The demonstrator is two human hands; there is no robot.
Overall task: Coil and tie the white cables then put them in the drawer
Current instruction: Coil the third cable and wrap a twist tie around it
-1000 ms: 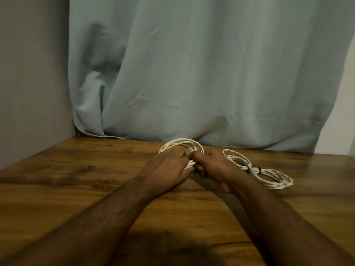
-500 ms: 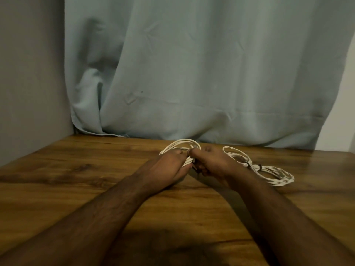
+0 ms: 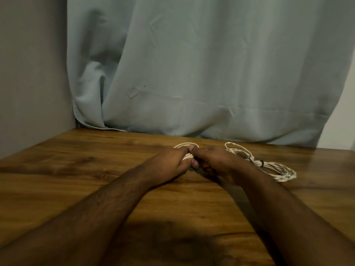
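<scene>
Wooden surface before a pale curtain: you are tying the second coil.
Your left hand is gripping the white coil while your right hand is pinching at its binding point; the tied coil is lying rightward. Next, cinch tight; no drawer is showing yet.

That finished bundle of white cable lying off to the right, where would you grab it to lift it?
Probably at its narrow middle, where the dark ties cinch the coiled white cable into a waist. It lies flat on the wooden table with a loop spreading to each side, so pinching from above at the waist should catch all strands at once. The right hand is nearest, but both hands look busy.
</scene>
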